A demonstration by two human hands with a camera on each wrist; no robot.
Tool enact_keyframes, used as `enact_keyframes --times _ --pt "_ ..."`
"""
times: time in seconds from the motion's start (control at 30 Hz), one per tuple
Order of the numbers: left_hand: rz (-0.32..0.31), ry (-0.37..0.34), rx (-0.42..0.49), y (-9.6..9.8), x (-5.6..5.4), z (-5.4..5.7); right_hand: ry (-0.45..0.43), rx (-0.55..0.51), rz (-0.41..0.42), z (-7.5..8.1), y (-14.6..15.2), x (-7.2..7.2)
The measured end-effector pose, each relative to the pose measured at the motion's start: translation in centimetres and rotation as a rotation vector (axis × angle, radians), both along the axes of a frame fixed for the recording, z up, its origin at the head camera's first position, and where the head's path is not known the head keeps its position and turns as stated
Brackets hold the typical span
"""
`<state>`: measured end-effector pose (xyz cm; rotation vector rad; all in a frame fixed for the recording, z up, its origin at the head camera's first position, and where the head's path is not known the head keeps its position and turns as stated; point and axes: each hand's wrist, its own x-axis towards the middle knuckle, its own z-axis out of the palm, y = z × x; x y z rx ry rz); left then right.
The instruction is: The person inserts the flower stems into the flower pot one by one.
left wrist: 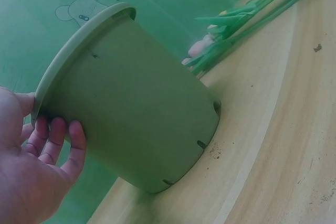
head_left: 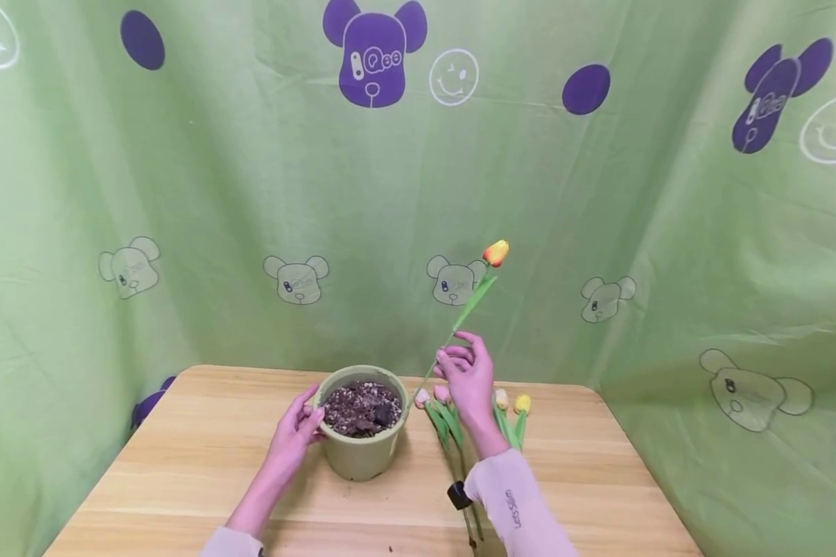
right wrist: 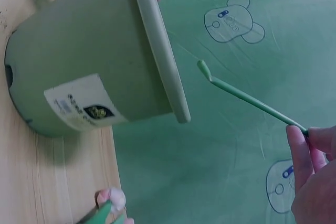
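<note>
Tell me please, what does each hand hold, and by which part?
The right hand pinches the orange-yellow tulip by its bare stem, below the leaf. The left hand holds the pot by its rim.

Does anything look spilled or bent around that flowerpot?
Yes: dark crumbs lie on the table beside the pot, as if spilled. The tulip in the right hand also looks odd: its stem kinks near the lower end.

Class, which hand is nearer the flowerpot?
Left: the left hand grips the flowerpot by its rim; the right hand, pinching a tulip, is apart, to the pot's right.
</note>
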<state>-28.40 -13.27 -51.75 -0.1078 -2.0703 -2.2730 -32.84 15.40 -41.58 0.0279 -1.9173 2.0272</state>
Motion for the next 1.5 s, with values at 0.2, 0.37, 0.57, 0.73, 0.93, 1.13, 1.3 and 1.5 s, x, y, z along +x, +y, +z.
enact_keyframes --times 0.2,0.37,0.57,0.73,0.93,1.13,1.3,1.5 --pt "-0.007 -0.008 -0.002 0.0 0.0 0.0 0.014 -0.003 -0.013 0.2 -1.7 -0.3" --pt "0.003 0.001 -0.001 0.0 -0.1 0.1 0.076 -0.009 0.005 0.2 -3.2 -0.7" --pt "0.006 -0.003 0.005 0.0 0.1 0.0 0.078 -0.011 0.034 0.0 -4.9 -0.9" --pt "0.003 -0.001 0.008 0.0 0.1 0.0 0.08 -0.017 0.049 -0.2 -5.9 -1.1" --pt "0.005 0.005 0.016 0.0 0.0 0.1 0.089 -0.026 0.053 -0.5 -7.3 -1.1" --pt "0.001 0.001 0.018 0.0 0.0 0.0 0.1 -0.013 0.068 -1.0 -8.4 -1.0" --pt "0.001 -0.003 0.016 0.0 0.1 0.2 0.099 -0.016 0.08 -1.1 -9.6 -0.9" --pt "0.001 0.001 0.011 -0.1 0.2 0.3 0.12 -0.022 0.089 -1.4 -10.9 -1.0"
